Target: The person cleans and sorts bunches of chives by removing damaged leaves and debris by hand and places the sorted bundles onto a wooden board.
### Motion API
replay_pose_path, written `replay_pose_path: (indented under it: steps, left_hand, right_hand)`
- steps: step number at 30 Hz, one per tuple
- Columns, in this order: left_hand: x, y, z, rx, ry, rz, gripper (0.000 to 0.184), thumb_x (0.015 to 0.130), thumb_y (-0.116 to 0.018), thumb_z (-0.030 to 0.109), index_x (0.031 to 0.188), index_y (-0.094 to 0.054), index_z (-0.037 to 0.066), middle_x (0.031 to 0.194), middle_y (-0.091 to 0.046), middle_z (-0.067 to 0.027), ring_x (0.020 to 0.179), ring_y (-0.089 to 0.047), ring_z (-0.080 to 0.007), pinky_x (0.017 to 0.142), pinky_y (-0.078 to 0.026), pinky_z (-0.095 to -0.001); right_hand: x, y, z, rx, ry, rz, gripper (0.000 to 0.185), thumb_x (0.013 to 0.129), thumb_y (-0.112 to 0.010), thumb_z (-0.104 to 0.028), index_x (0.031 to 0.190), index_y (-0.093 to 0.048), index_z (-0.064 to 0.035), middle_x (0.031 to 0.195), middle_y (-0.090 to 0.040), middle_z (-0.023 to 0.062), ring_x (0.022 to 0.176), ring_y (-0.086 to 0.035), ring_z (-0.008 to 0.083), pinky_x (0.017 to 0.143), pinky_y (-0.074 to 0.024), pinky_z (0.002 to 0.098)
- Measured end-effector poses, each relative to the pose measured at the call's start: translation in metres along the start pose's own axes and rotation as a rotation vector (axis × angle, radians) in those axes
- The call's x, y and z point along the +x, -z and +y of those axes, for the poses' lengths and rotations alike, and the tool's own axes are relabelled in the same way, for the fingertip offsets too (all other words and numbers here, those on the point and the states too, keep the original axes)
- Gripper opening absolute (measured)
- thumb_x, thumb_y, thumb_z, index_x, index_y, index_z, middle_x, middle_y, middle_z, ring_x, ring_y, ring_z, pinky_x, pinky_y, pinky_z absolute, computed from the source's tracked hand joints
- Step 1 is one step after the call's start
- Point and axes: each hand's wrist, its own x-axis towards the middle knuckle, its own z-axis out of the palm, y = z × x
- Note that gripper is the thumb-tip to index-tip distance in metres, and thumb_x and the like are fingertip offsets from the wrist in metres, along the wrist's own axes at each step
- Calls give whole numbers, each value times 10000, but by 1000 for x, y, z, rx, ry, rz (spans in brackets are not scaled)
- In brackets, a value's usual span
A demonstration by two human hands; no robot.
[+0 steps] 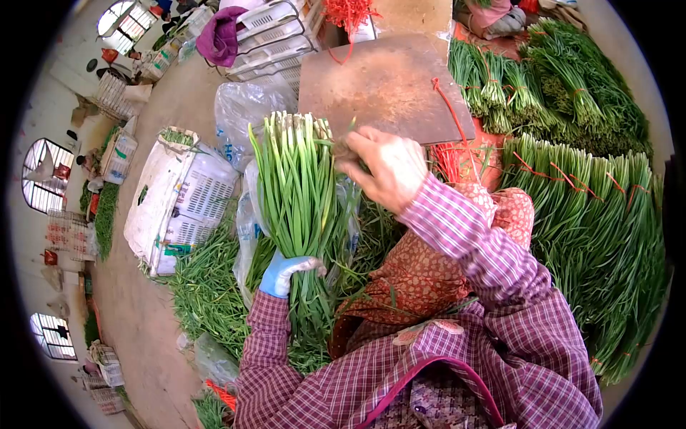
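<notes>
A bunch of long green stalks (294, 186) stands upright with its pale cut ends at the top. Round its lower part is my left hand (289, 273), in a blue and white glove, fingers closed on the bunch. At the upper right of the bunch, close to the pale ends, my right hand (386, 166) is bare, its fingers curled together by a small brownish, blurred bit that I cannot make out. Just beyond the hands lies a brown board (382, 86), with a red tie (451, 107) across its right part.
Tied green bundles (586, 207) line the right side, with more bundles (514, 86) behind. Loose greens (211, 286) lie at the left beside a white crate (204, 193). Plastic bags (250, 111), stacked crates (275, 43) and red strings (348, 13) are at the back. A person (496, 18) sits top right.
</notes>
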Motion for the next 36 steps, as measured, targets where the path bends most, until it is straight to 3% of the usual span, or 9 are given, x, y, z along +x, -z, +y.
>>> replay_pose_path:
  steps: [5,8,13,15,18,19,21,24,36]
  left_hand:
    - [-21,-17,22,11,-73,-105,473,680,-727,61,1107,-570,-68,809,-643,-185,654,-630,-270,603,-536,-398]
    - [-21,0,17,32,4,-70,477,686,-740,60,1117,-576,-64,847,-652,-188,681,-657,-291,599,-549,-402]
    - [-20,37,-8,7,67,-36,474,702,-742,59,1127,-572,-66,822,-655,-181,709,-671,-302,605,-558,-408]
    - [-18,39,-12,-5,48,-45,481,703,-739,54,1135,-566,-66,817,-652,-177,691,-662,-294,606,-553,-405]
    - [-16,31,-9,24,20,-59,502,700,-736,46,1153,-550,-65,802,-647,-171,661,-644,-280,602,-541,-396]
    - [-18,26,-8,58,13,-56,517,698,-735,43,1165,-541,-65,794,-643,-168,649,-635,-274,598,-535,-390]
    - [-20,19,-3,45,21,-15,531,695,-736,37,1174,-534,-66,796,-643,-170,653,-638,-276,595,-535,-389]
    - [-23,8,6,63,-8,-39,546,691,-743,33,1184,-529,-63,808,-643,-174,665,-644,-278,595,-540,-391]
    - [-18,12,9,38,40,-179,507,670,-792,88,1113,-579,-35,828,-655,-155,679,-648,-268,604,-555,-416]
  right_hand:
    - [20,-31,10,-104,46,96,169,807,-656,-227,865,-583,-87,772,-534,77,716,-602,289,623,-481,411]
    - [24,-35,21,-162,112,119,172,790,-667,-228,786,-580,-79,752,-528,68,645,-590,264,553,-472,400]
    - [27,-1,63,-319,-125,162,192,850,-631,-309,804,-656,-124,769,-599,48,609,-614,181,518,-483,370]
    - [18,-3,67,-310,-79,168,225,858,-627,-341,815,-658,-123,756,-602,47,598,-606,178,518,-485,369]
    - [7,-3,36,-201,-230,-72,313,848,-626,-409,811,-651,-100,750,-620,36,598,-615,187,548,-499,388]
    - [3,-13,29,-107,-119,27,365,825,-632,-466,799,-666,-104,780,-658,50,623,-634,200,579,-511,392]
    - [1,-27,15,123,-183,-88,386,798,-650,-481,790,-695,-97,771,-682,93,665,-653,245,626,-522,399]
    - [8,-38,6,255,-261,-142,359,770,-684,-414,800,-712,-57,742,-675,154,739,-657,325,700,-519,429]
    - [10,-33,27,252,-132,-215,273,759,-723,-330,802,-714,-61,742,-676,156,742,-659,326,727,-512,427]
